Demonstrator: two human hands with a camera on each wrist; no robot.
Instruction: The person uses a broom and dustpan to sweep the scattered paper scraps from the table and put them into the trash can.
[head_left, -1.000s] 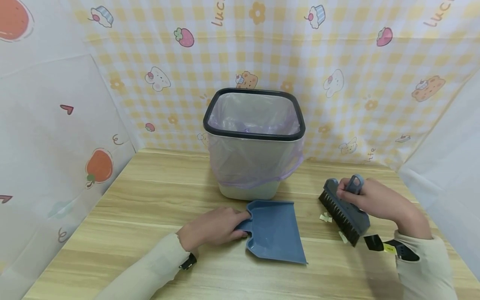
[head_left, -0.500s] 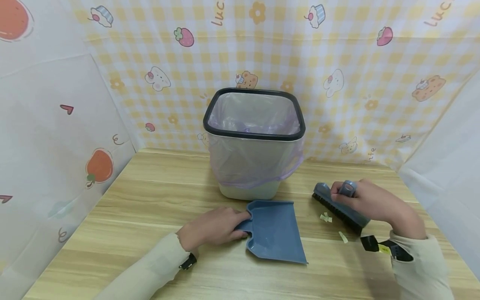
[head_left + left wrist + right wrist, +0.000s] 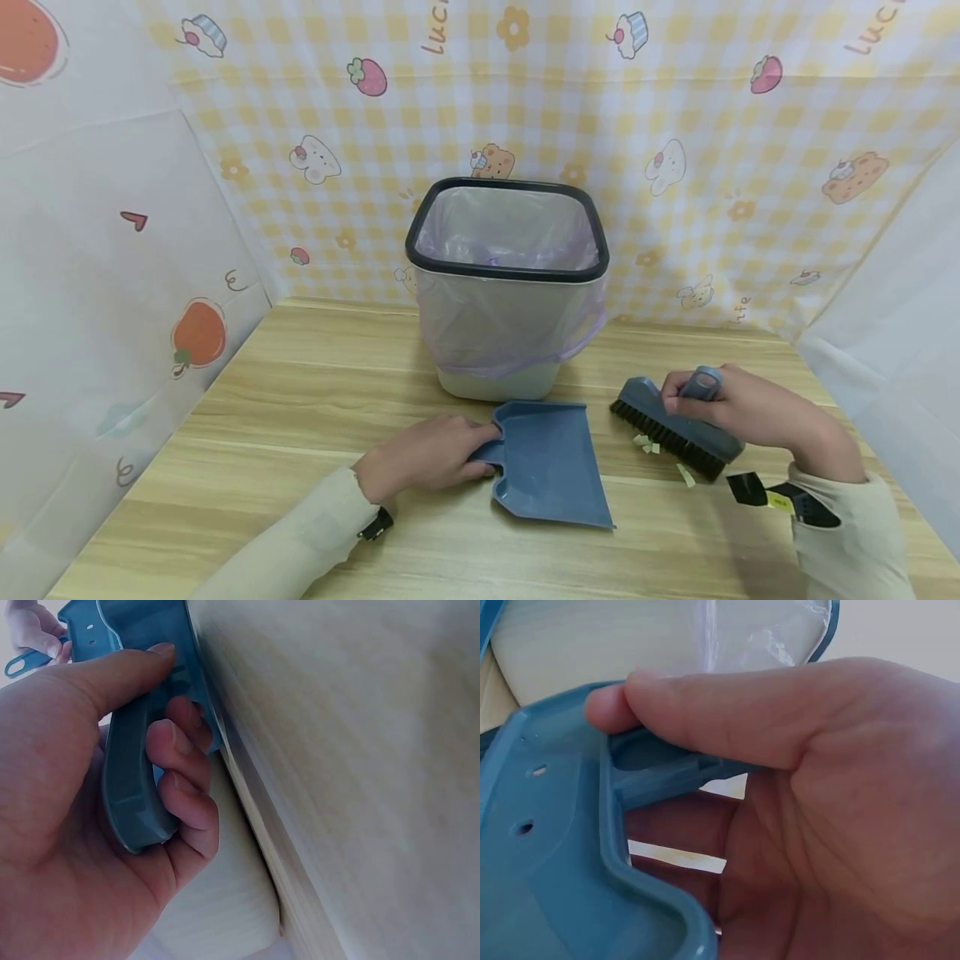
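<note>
My left hand (image 3: 431,454) grips the handle of a blue-grey dustpan (image 3: 553,467), which lies flat on the table with its wide edge facing right. The left wrist view shows fingers and thumb curled round that dustpan handle (image 3: 129,776). On the right, my right hand (image 3: 761,408) holds a matching hand brush (image 3: 641,396) by its short looped handle (image 3: 667,780). Dark bristles (image 3: 660,433) point down and toward me, near the table. Pale paper scraps (image 3: 647,444) lie against the bristles, partly hidden, and a single strip (image 3: 686,476) lies just in front.
Behind the dustpan stands a white bin (image 3: 495,333) with a black rim and a lilac-tinted liner. The wooden table (image 3: 300,358) ends at a checked cloth (image 3: 337,208) at the back, with white cloth at both sides.
The brush has shifted left toward the dustpan, and its bristles now partly cover the scraps that lay in view half a second ago. My left hand and the dustpan stay put.
</note>
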